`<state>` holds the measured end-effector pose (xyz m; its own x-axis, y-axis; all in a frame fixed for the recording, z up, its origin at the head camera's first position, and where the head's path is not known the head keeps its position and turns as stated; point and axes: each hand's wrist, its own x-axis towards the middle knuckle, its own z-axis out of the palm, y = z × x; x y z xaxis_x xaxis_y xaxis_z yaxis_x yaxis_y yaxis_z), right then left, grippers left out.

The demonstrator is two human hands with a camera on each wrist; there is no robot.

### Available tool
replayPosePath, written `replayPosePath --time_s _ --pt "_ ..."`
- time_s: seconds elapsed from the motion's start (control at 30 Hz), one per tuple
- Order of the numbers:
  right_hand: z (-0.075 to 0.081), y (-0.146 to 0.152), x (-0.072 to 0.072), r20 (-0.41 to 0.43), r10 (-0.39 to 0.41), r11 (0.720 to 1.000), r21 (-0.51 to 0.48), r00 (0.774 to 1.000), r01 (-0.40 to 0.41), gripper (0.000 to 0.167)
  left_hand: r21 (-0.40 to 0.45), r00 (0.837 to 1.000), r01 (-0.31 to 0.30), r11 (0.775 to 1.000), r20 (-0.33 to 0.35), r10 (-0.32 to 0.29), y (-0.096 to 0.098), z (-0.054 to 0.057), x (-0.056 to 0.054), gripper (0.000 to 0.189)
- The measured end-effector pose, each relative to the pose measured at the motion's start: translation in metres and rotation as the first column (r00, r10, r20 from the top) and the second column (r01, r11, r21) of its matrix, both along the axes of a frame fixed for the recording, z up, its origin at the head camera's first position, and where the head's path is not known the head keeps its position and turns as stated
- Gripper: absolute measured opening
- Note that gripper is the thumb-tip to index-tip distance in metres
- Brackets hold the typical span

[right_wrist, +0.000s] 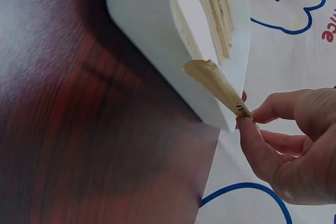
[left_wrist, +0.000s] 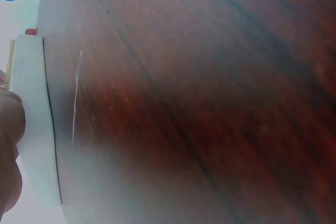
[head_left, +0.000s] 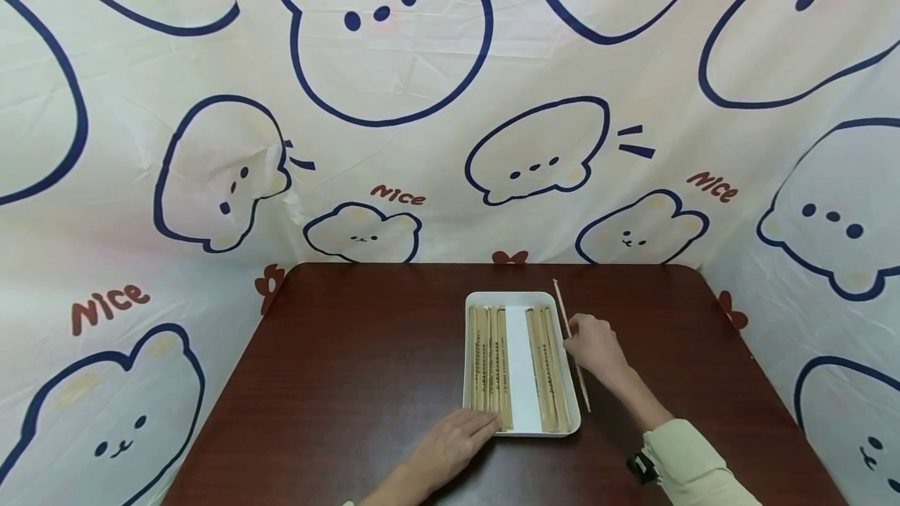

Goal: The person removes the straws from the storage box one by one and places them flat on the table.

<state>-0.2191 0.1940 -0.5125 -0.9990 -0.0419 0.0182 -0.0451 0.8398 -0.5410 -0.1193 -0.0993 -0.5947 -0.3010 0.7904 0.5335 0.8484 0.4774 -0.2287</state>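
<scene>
A white tray (head_left: 522, 365) holds two rows of slim paper-wrapped chopstick packets: a left row (head_left: 488, 365) and a right row (head_left: 546, 369), with bare tray between. Between thumb and fingertips, my right hand (head_left: 598, 346) pinches one packet (right_wrist: 223, 87) beside the tray's right wall. It looks like a thin edge in the head view; the right wrist view shows printing on its paper. My left hand (head_left: 453, 443) rests palm down over the tray's near left corner, fingers extended onto the left row's ends. Only part of these fingers (left_wrist: 9, 119) shows in the left wrist view, against the tray's rim.
The tray stands on a dark brown wooden table (head_left: 366, 350), right of its middle. Cloth with printed bears (head_left: 394, 37) hangs behind the table and along both sides. A dark wrist device (head_left: 642, 468) is strapped by the right sleeve (head_left: 692, 459).
</scene>
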Motion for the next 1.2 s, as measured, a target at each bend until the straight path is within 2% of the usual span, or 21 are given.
replayPosePath --time_s 0.4,0.63,0.7,0.83,1.03,1.2 --pt "-0.017 0.025 0.006 0.043 -0.024 0.998 0.057 0.999 0.022 0.028 0.018 1.0 0.006 1.0 0.008 -0.007 0.0 0.001 0.002 0.031" --pt "-0.028 0.041 0.008 0.06 -0.043 0.996 0.079 0.997 0.038 0.016 0.038 1.0 0.005 0.999 0.001 -0.005 0.0 0.001 0.002 0.032" --pt "-0.031 0.045 0.009 0.065 -0.041 0.996 0.086 0.997 0.036 0.018 0.042 1.0 0.006 0.999 0.0 -0.006 0.0 0.001 0.002 0.033" --pt "-0.037 0.052 0.011 0.074 -0.042 0.994 0.102 0.996 0.034 0.022 0.034 1.0 0.002 0.999 0.005 -0.002 0.0 0.001 0.002 0.033" --pt "-0.044 0.06 0.014 0.104 -0.051 0.994 0.102 0.993 0.041 0.011 0.004 1.0 -0.012 1.0 0.001 0.012 -0.001 0.0 0.002 0.034" --pt "-0.048 0.063 0.015 0.1 -0.052 0.994 0.103 0.994 0.042 0.009 0.001 1.0 -0.016 1.0 0.001 0.016 0.0 0.0 0.002 0.034"
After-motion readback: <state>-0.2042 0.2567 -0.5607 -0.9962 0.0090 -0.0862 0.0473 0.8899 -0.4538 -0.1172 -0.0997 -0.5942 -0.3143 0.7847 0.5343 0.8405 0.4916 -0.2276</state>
